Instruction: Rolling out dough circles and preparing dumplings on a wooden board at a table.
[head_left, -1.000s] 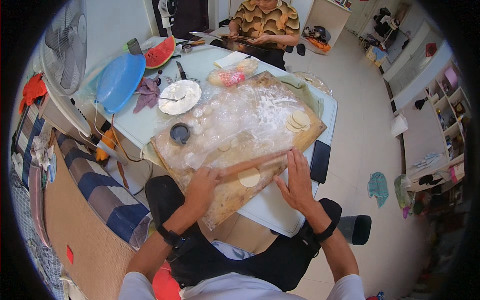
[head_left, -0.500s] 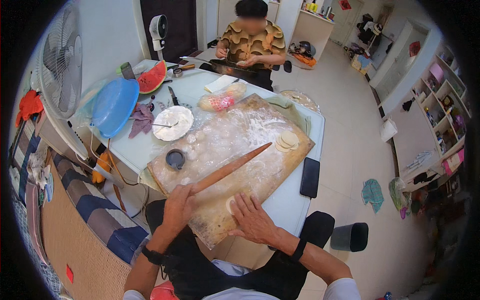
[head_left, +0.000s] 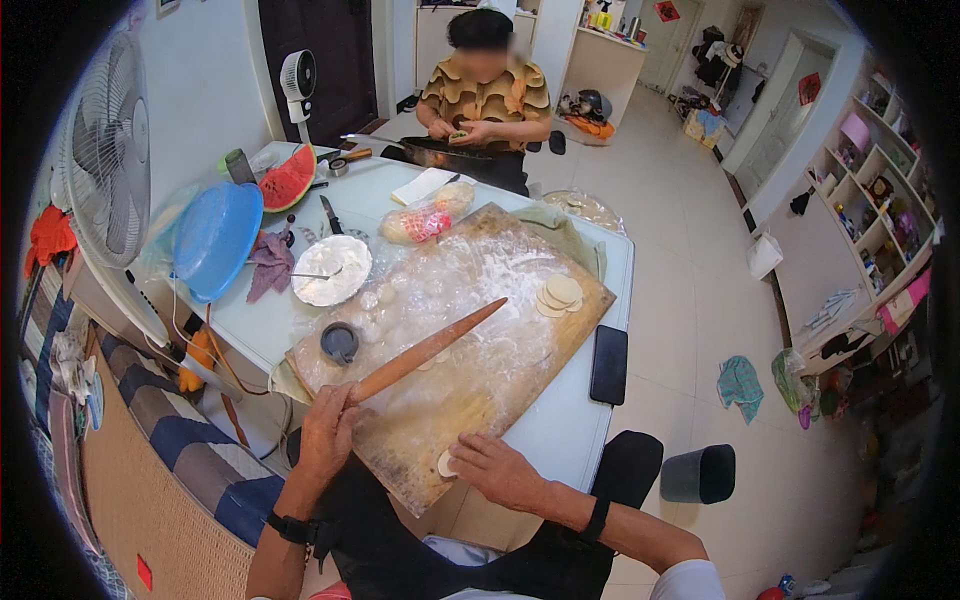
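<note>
My left hand is closed around the thick lower end of a tapered wooden rolling pin. The pin slants over a floury wooden board, its thin end pointing far right. At the board's near edge, my right hand has its fingertips on a small flattened dough round, gripping its right side; the thumb is mostly hidden. Thin dough wrappers lie overlapped at the board's right corner. Dough pieces rest under clear plastic film on the left part.
A bowl of flour, dark cup, blue basin, watermelon piece and knife are left and beyond. A black phone lies right. Across the table, a person handles a small wrapper. A bin stands on the floor.
My right hand has gone from lying flat over the dough round to holding its edge, uncovering more of it. The rolling pin stays in my left hand. The view has shifted slightly.
</note>
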